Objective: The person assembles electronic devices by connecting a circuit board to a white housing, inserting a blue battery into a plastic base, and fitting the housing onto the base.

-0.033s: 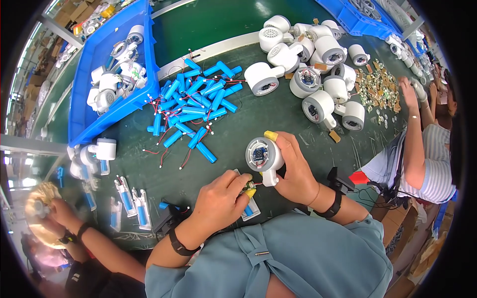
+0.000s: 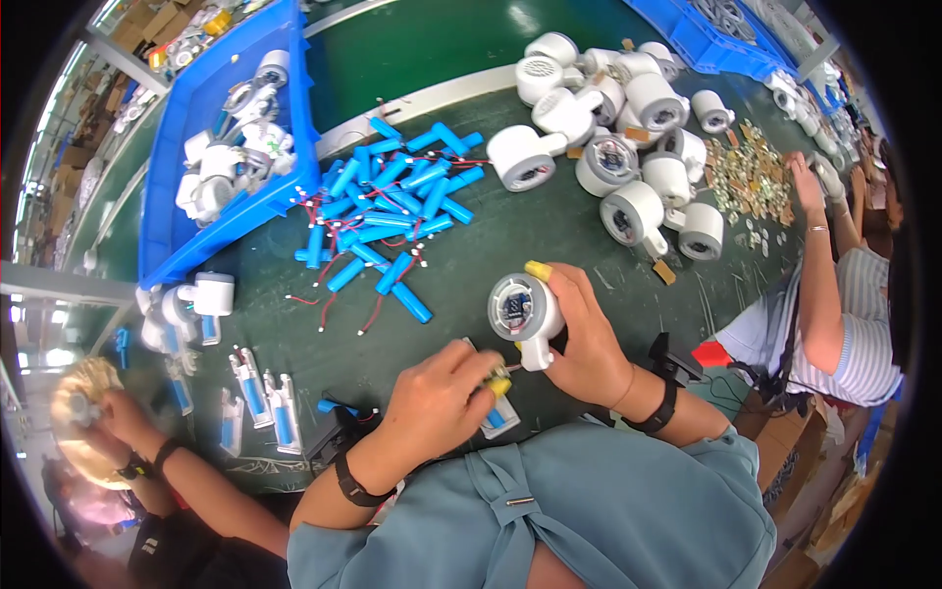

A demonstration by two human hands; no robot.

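Observation:
My right hand point(image 2: 591, 346) is closed round a white fan head point(image 2: 522, 312) with a grey rim. The round opening of the fan head faces up, showing a dark circuit board and red wires inside. Its short neck points toward me. My left hand point(image 2: 440, 395) pinches a small greenish circuit board point(image 2: 503, 372) beside that neck, partly hidden by the fingers, with a thin wire running between the two. Yellow covers wrap some fingertips. Under my left hand lies a white handle shell point(image 2: 502, 420) with a blue battery in it, partly covered.
Blue batteries point(image 2: 397, 201) with red wires lie piled ahead. White fan heads point(image 2: 628, 201) and small boards point(image 2: 751, 177) spread to the right. A blue bin point(image 2: 157, 206) and several handle shells point(image 2: 253, 388) are at left. Co-workers' arms reach in from both sides point(image 2: 817, 265).
The fingers of my left hand have shifted slightly at the small circuit board and are blurred. My right hand still holds the fan head.

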